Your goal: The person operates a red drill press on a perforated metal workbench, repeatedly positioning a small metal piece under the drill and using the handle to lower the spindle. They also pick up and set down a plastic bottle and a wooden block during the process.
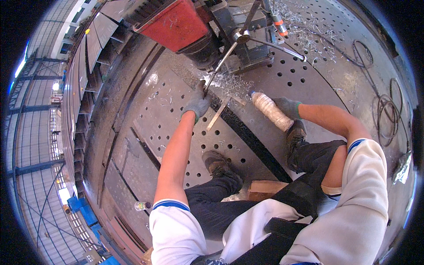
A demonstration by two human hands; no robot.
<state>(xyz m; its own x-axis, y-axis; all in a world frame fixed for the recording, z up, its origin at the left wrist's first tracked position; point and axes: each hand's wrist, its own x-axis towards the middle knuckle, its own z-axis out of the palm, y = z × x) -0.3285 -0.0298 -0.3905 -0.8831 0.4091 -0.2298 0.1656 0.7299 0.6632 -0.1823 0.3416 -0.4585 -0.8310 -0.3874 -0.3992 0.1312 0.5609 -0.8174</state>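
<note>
My left hand [198, 102], in a grey glove, is closed round the lower end of a metal spoke of the feed handle [226, 56]. That handle belongs to a red and black drilling machine [173, 27] standing on the perforated steel plate [176, 106]. My right hand [288, 107], also gloved, grips a plastic bottle [270, 110] wrapped in pale material. The bottle lies tilted, its blue-tipped end toward the drill and its base near my right boot. Curly metal shavings [230, 82] are heaped beneath the drill. A narrow flat metal strip [217, 116] lies beside my left hand.
My boots [216, 162] rest on the plate, astride a long dark slot [251, 137]. A brown block [265, 189] is under me. Cable loops [388, 106] lie at the right. More shavings [309, 33] cover the far right. A small jar [142, 206] stands at the left.
</note>
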